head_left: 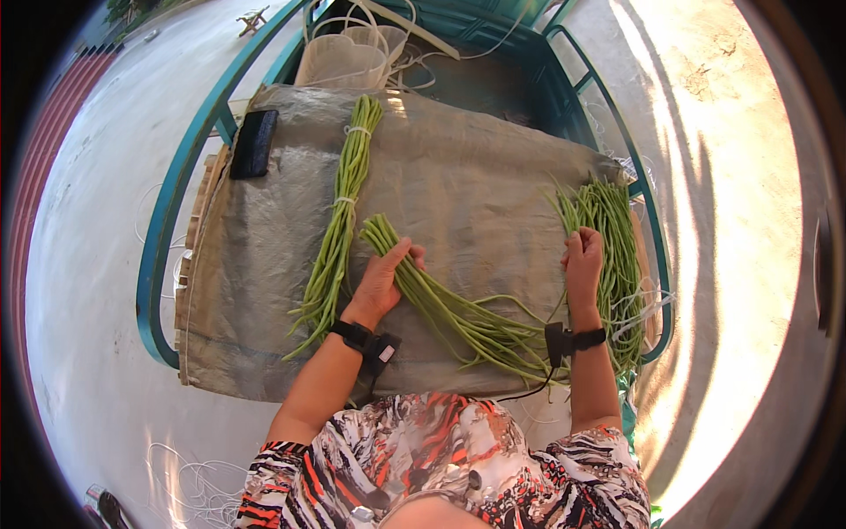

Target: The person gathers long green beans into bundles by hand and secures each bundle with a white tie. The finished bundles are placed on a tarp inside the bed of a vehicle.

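My left hand is closed around a loose bundle of green long beans, near its evenly gathered end. The bundle slants down to the right, its tips fanning out by my right wrist. At the right edge of the covered platform, my right hand is closed at the side of a big pile of long beans. A few bean ends show above and below its fingers, so it appears to grip some. Left of my left hand lies a long bean bundle, tied with white bands in two places.
A grey-brown sheet covers the platform, inside a teal metal frame. A black pad lies at its far left. White buckets and loose white straps stand beyond. White strips hang at the right rail.
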`<state>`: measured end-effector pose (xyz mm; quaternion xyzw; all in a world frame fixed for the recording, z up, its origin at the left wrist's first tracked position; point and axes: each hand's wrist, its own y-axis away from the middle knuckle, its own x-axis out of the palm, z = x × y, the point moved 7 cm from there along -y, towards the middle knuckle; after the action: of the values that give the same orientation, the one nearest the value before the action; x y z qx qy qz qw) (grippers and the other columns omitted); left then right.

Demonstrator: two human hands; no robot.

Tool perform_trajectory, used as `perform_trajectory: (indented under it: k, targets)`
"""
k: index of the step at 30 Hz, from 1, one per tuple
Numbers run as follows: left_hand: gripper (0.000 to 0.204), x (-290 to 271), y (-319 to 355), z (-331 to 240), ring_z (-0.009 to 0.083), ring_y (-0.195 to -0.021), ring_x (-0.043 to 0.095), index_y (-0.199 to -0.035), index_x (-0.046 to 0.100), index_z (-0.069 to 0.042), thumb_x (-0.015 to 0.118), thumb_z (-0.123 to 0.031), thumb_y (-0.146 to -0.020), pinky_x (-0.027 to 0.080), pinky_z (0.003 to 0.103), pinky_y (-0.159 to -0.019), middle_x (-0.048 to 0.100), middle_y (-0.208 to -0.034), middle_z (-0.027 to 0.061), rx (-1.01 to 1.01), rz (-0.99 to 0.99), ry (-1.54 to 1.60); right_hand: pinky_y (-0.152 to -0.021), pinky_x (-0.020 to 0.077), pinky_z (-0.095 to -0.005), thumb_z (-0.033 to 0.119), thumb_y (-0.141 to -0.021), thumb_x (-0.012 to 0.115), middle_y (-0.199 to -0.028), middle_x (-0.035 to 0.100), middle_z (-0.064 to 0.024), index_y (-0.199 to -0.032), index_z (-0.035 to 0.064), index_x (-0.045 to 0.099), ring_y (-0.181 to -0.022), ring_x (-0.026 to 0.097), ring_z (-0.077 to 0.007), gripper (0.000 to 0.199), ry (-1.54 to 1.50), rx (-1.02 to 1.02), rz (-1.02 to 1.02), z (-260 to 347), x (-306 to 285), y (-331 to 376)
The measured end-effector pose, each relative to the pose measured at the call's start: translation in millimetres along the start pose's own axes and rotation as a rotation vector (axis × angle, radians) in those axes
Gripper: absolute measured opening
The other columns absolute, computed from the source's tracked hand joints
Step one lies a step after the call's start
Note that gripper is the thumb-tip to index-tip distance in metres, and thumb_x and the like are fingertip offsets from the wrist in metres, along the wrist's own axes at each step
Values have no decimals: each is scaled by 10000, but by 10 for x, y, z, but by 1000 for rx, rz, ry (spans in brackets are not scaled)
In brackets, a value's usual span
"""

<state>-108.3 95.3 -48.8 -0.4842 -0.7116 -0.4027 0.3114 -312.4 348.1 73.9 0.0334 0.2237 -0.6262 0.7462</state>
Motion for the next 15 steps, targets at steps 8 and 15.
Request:
perform_trajectory:
  k: [8, 15]
  targets:
    - [356, 114, -2, -50, 166, -940, 584, -1137, 542, 15, 592, -238, -892, 500, 301, -795, 589, -1138, 123, 101, -13, 14, -515, 418, -196, 73, -890, 548, -805, 565, -16, -1004, 27, 525, -595, 492, -53, 125, -205, 80, 400, 362, 1238, 1057]
    - [372, 91, -6, -11, 156, -856, 581, -1136, 562, 26, 584, -254, -892, 493, 290, -784, 608, -987, 75, 75, 77, 47, -629, 457, -233, 44, -836, 607, -817, 600, -41, -986, 15, 573, -702, 545, -82, 157, 51, -36, 436, 399, 1181, 1366]
